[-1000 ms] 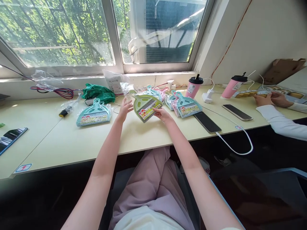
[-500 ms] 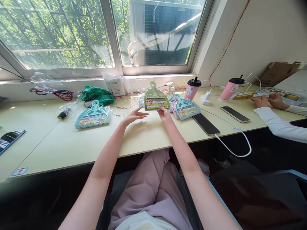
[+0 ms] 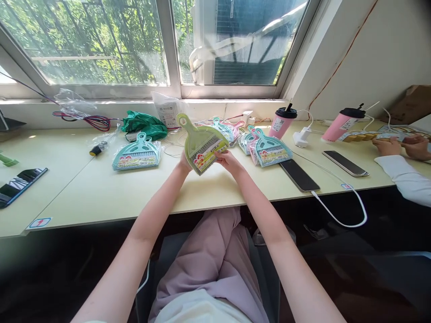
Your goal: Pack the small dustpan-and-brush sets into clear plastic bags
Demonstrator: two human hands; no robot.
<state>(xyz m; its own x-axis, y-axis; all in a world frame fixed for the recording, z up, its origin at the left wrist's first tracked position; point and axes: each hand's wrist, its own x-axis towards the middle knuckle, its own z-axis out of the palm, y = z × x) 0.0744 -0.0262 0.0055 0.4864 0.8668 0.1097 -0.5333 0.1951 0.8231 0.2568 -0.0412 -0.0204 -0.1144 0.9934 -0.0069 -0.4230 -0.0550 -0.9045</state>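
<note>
Right hand pinches the green dustpan set, which lies toward ten o'clock from it, above the worktop, long axis handle-first toward eleven. Left hand meets its eight o'clock edge, fingers hidden, grip unclear. Between two and three, lidded pink cups conceal their contents.

Mid-frame, the green dustpan looks like smooth plastic with a soft sheen. Left of centre, the green bag is thin, crumpled, shiny plastic. The tabletop looks smooth; at bottom centre, the trousers are matt cloth. The upper-centre window frame resembles dull metal.
</note>
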